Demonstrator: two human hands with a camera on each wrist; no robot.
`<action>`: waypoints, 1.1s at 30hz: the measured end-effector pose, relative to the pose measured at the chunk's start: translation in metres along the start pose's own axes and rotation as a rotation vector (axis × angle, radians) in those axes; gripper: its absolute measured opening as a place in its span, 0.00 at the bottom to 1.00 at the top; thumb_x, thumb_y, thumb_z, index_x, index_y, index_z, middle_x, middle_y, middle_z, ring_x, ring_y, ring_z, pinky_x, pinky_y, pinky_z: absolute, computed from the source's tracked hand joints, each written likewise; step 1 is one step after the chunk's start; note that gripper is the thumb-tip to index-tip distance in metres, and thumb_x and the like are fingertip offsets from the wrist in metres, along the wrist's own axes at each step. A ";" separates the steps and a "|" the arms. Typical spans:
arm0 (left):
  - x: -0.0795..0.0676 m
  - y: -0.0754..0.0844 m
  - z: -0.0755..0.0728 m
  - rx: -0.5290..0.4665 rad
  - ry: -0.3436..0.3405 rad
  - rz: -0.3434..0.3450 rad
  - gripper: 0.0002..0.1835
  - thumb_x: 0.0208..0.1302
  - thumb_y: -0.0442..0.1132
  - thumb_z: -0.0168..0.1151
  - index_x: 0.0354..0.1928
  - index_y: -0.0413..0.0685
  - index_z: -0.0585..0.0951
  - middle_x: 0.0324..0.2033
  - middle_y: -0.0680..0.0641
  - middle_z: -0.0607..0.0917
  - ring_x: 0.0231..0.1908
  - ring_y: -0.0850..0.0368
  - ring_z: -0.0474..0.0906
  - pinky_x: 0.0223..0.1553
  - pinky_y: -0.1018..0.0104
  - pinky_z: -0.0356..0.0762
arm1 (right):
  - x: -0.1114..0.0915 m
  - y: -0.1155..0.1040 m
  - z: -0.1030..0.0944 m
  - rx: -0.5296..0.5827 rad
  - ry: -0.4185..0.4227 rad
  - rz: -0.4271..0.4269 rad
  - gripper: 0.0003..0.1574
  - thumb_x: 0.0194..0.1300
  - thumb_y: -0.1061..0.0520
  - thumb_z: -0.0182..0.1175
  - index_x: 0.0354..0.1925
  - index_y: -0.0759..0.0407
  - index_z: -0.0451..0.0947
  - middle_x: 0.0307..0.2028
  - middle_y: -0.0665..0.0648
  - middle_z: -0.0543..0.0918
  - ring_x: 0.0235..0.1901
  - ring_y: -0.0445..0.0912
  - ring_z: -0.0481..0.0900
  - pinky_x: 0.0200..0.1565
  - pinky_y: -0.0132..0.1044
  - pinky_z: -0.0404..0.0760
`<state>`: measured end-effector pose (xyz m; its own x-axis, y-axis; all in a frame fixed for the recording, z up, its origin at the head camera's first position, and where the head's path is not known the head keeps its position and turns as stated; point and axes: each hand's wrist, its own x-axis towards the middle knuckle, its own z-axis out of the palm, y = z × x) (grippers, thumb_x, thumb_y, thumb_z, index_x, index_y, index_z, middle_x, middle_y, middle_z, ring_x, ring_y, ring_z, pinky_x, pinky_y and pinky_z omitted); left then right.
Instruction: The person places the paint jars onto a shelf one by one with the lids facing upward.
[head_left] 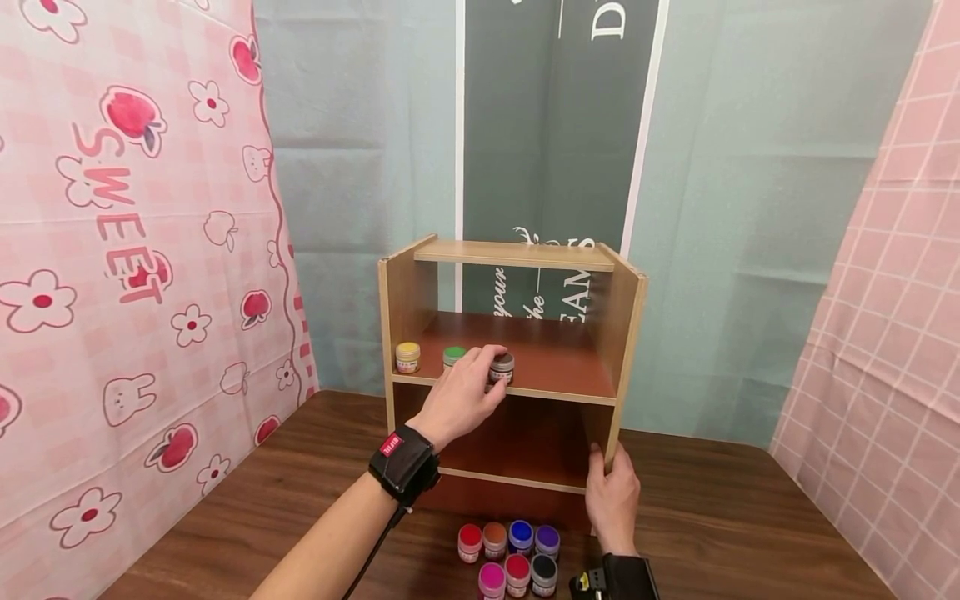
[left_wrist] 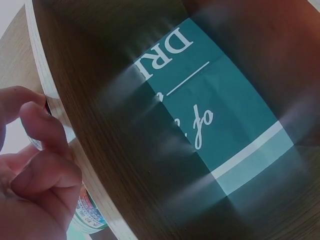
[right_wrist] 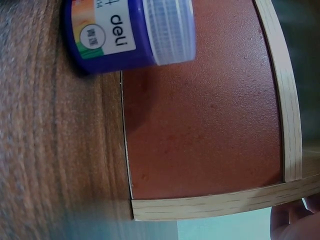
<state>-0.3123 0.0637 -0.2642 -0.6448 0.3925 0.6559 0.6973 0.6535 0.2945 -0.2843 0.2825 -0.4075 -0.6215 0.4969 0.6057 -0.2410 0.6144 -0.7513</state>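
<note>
On the upper board of a small wooden shelf [head_left: 540, 395], my left hand [head_left: 467, 392] pinches a paint jar with a dark brown lid [head_left: 503, 365] between thumb and fingers. The jar is at the board's front edge, near its middle. To its left are a green-lidded paint jar [head_left: 453, 355], partly hidden by the hand, and a yellow-lidded paint jar [head_left: 407, 358] by the left side panel. My right hand [head_left: 613, 497] grips the shelf's right side panel [head_left: 624, 333] low down. In the right wrist view its fingers [right_wrist: 295, 220] show at the panel's outer side.
Several more paint jars stand in two rows on the dark wooden table [head_left: 720, 517] before the shelf, among them a purple jar [right_wrist: 110, 37], a blue-lidded jar [head_left: 521, 536] and a black-lidded jar [head_left: 544, 573]. Printed cloths [head_left: 150, 208] hang around the table.
</note>
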 end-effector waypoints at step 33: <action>-0.003 -0.001 -0.002 -0.018 0.001 0.022 0.24 0.62 0.43 0.57 0.60 0.46 0.69 0.48 0.46 0.76 0.42 0.58 0.75 0.43 0.63 0.79 | 0.000 -0.003 -0.001 -0.010 -0.041 0.051 0.21 0.71 0.51 0.46 0.50 0.65 0.72 0.35 0.65 0.77 0.35 0.56 0.72 0.33 0.47 0.66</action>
<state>-0.3103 0.0606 -0.2655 -0.6287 0.4058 0.6634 0.7168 0.6332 0.2920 -0.2825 0.2811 -0.4048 -0.6629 0.5025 0.5550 -0.2008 0.5949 -0.7784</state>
